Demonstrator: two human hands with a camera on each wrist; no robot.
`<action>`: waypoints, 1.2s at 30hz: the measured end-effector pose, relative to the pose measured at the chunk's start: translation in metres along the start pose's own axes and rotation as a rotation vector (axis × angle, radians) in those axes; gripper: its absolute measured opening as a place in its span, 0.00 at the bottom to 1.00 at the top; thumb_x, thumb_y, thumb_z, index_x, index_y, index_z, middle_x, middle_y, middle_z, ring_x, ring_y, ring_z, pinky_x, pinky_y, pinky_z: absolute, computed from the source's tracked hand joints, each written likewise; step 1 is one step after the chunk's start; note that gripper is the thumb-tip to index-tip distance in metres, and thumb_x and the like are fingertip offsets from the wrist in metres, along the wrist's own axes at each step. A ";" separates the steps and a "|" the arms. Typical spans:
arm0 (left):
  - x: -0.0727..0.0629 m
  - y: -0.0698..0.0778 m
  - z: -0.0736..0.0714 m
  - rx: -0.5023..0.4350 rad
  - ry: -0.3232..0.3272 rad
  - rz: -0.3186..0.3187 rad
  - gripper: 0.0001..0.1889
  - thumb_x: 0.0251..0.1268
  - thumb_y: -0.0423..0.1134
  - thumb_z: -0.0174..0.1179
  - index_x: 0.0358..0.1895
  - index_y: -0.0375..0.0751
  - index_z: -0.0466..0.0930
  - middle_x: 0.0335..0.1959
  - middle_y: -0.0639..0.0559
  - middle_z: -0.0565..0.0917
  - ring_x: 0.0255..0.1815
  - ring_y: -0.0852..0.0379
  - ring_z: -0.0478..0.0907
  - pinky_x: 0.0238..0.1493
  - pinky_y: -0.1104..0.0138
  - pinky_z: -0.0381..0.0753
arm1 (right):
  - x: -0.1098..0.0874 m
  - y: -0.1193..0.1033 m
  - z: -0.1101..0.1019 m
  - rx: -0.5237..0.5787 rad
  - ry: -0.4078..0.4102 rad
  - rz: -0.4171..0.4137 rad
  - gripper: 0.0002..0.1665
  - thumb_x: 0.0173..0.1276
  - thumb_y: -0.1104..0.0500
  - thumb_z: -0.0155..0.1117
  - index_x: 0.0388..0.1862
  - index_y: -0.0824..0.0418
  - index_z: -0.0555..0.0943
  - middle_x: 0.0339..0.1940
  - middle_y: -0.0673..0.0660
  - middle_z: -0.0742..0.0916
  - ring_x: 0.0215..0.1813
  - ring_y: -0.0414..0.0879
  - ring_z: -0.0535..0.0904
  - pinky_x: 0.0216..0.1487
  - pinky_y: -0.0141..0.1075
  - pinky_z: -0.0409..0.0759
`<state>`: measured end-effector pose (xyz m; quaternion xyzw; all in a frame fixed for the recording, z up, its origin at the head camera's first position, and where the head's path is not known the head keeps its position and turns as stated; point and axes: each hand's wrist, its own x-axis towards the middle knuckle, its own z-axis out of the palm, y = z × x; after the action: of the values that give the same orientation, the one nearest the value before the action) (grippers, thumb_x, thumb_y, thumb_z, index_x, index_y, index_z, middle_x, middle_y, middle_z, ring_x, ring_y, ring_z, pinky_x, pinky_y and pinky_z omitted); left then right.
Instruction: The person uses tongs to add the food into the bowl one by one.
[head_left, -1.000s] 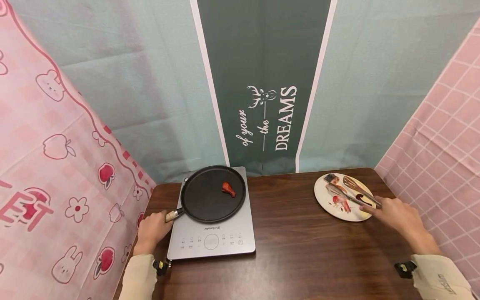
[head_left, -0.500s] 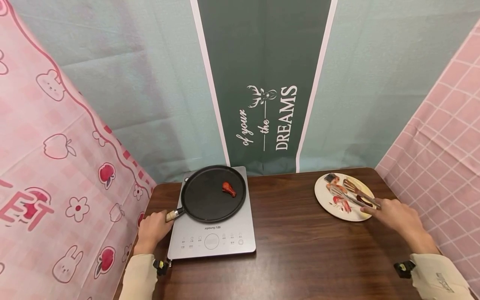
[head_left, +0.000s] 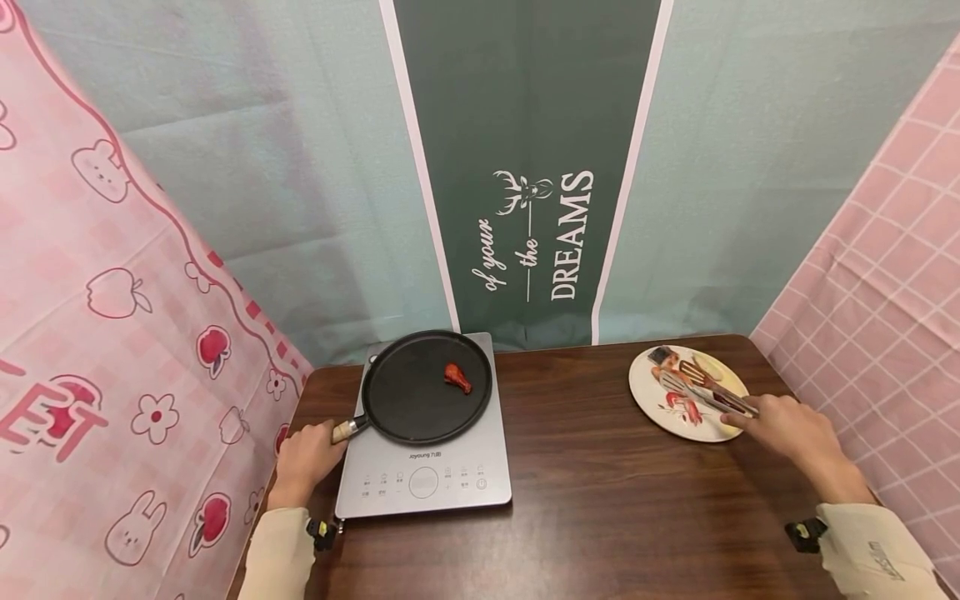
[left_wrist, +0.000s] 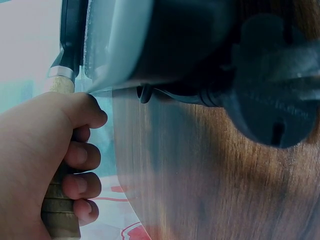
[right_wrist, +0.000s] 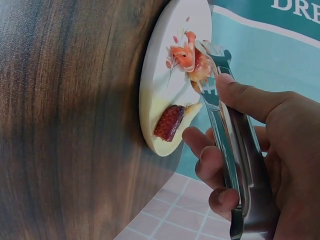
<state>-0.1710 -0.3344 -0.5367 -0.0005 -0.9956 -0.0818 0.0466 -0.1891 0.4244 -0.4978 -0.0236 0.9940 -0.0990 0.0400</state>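
Note:
In the head view my left hand grips the wooden handle of a flat black frying pan. A red chicken drumstick lies in the pan, right of its middle. My right hand holds metal tongs, thumb on one arm and fingers round the other. The tongs' slotted ends lie over a white plate, close together. On the plate are an orange shrimp-like piece near those ends and a dark red sausage-like piece nearer the rim.
The pan stands on a silver induction cooker at the left of the brown wooden table. A dark plug-like part shows in the left wrist view. Curtains stand behind and at both sides.
The tongs' two arms have come closer together over the plate, the right-hand one moving left. The left hand, the pan and the drumstick look unchanged.

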 end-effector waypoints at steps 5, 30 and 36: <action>0.000 0.000 0.000 0.008 -0.002 0.002 0.14 0.64 0.44 0.69 0.31 0.38 0.77 0.27 0.34 0.85 0.25 0.32 0.83 0.25 0.42 0.75 | 0.000 -0.001 -0.001 0.003 0.007 -0.006 0.44 0.71 0.31 0.66 0.66 0.67 0.81 0.47 0.82 0.85 0.36 0.76 0.84 0.27 0.60 0.75; 0.000 0.001 -0.001 0.011 -0.001 0.001 0.15 0.64 0.45 0.69 0.31 0.38 0.77 0.27 0.34 0.85 0.24 0.32 0.82 0.25 0.42 0.75 | 0.003 -0.006 -0.002 0.004 0.009 -0.016 0.35 0.73 0.38 0.68 0.58 0.68 0.86 0.43 0.79 0.87 0.36 0.72 0.84 0.30 0.64 0.76; 0.000 0.001 -0.001 0.005 -0.005 -0.003 0.15 0.65 0.45 0.69 0.31 0.38 0.77 0.27 0.34 0.85 0.25 0.32 0.83 0.25 0.42 0.75 | 0.003 -0.007 -0.002 0.003 0.016 -0.018 0.34 0.73 0.39 0.69 0.58 0.68 0.86 0.44 0.80 0.86 0.37 0.74 0.84 0.31 0.64 0.76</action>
<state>-0.1711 -0.3336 -0.5357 0.0012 -0.9959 -0.0794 0.0438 -0.1920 0.4176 -0.4948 -0.0317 0.9939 -0.1013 0.0310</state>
